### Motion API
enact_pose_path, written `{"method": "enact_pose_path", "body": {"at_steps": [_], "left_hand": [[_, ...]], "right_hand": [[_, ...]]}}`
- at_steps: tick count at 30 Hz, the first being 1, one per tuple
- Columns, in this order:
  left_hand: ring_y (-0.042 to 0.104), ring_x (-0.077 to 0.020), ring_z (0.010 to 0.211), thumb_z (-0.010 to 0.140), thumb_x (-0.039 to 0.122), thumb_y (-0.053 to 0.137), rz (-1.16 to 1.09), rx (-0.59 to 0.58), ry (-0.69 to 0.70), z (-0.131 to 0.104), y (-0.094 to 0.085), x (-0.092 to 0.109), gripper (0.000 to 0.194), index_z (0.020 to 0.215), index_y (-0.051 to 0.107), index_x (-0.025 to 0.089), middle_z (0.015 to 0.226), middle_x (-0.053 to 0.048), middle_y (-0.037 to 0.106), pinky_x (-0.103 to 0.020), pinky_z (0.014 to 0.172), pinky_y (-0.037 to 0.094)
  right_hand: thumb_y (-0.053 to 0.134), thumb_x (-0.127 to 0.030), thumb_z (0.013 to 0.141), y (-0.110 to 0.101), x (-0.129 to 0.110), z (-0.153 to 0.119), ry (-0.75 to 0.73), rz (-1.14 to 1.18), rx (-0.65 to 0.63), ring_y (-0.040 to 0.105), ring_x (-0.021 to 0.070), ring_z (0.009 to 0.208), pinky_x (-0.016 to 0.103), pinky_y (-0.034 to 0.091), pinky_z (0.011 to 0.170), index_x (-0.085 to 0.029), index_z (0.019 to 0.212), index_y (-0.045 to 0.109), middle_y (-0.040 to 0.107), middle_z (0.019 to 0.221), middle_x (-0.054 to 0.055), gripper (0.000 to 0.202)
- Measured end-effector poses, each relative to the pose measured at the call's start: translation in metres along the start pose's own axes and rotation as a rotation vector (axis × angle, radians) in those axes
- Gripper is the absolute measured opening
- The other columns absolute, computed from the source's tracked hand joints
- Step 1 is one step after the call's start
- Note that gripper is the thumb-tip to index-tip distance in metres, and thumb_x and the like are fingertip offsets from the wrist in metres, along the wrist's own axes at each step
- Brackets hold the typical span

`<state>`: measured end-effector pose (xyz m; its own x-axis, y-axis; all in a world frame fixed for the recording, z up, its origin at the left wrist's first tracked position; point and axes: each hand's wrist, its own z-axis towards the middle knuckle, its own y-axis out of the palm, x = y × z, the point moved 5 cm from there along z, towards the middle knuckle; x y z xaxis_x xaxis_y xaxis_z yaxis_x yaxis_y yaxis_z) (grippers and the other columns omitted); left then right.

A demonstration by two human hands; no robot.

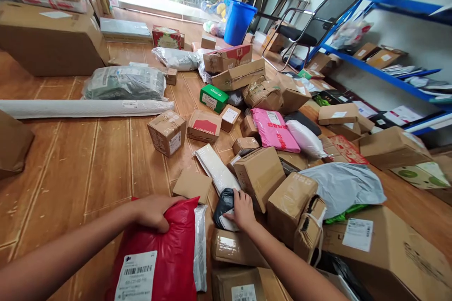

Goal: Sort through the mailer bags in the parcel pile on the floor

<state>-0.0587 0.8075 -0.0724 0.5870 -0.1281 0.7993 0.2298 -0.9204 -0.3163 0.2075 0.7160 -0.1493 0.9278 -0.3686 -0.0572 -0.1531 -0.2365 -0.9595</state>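
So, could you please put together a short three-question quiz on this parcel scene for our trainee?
1. True or false: the left hand rests on a red mailer bag.
2. What does the right hand touch? A) the pink mailer B) a small black parcel C) the blue bucket
3. Fill in: the green box lies on the ____ floor.

Key: 1 true; 2 B; 3 wooden.

Both your bare forearms reach forward. Your left hand [153, 210] lies palm down, fingers curled; your right hand [243, 209] presses flat, fingers spread ahead.
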Motion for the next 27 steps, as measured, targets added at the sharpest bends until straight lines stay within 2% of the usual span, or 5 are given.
{"method": "enact_pose_path", "body": {"at_steps": [5,10,16,23,27], "left_hand": [[0.040,-0.0359,0.133,0.058,0.035,0.067,0.253,0.374,-0.020,-0.020,-0.004,-0.039,0.089,0.142,0.044,0.021,0.142,-0.015,0.048,-0.050,0.115,0.026],[0.028,-0.0427,0.140,0.057,0.073,0.059,-0.257,0.867,-0.454,-0.054,0.033,-0.127,0.118,0.146,0.023,0.005,0.150,-0.027,0.028,-0.056,0.116,0.025],[0.050,-0.0359,0.128,0.069,0.061,0.062,-0.880,0.788,-0.489,-0.065,0.063,-0.124,0.100,0.150,0.015,0.025,0.153,-0.018,0.032,-0.050,0.107,0.043],[0.071,-0.0337,0.089,0.041,0.050,0.091,-1.153,0.686,-0.527,-0.082,0.069,-0.121,0.146,0.152,-0.001,0.028,0.095,-0.009,0.073,-0.039,0.074,0.058],[0.069,-0.0367,0.095,0.038,0.067,0.085,-1.120,0.620,-0.481,-0.077,0.082,-0.129,0.116,0.131,0.046,0.010,0.092,-0.016,0.075,-0.037,0.077,0.059]], "right_hand": [[0.089,-0.028,0.052,-0.002,-0.003,0.002,-0.112,-0.031,-0.144,0.054,0.0336,0.107,0.044,0.048,0.089,-0.015,0.107,0.059,0.062,0.112,0.014,0.063],[0.068,-0.027,0.078,-0.003,-0.025,0.026,-0.097,0.073,-0.077,0.049,0.0272,0.123,0.039,0.040,0.103,-0.015,0.125,0.050,0.055,0.129,0.016,0.052],[0.079,-0.018,0.056,0.022,-0.040,0.083,0.139,0.184,-0.084,0.037,0.0432,0.134,0.054,0.033,0.107,-0.004,0.147,0.021,0.035,0.144,0.033,0.108],[0.070,-0.016,0.053,0.006,-0.024,0.092,0.133,0.449,-0.055,0.053,0.0320,0.120,0.041,0.041,0.102,-0.012,0.131,0.043,0.054,0.131,0.019,0.083],[0.054,-0.020,0.061,-0.021,-0.028,0.089,0.055,0.675,-0.102,0.060,0.0238,0.110,0.034,0.049,0.091,-0.016,0.140,0.035,0.060,0.126,0.011,0.081]]}}
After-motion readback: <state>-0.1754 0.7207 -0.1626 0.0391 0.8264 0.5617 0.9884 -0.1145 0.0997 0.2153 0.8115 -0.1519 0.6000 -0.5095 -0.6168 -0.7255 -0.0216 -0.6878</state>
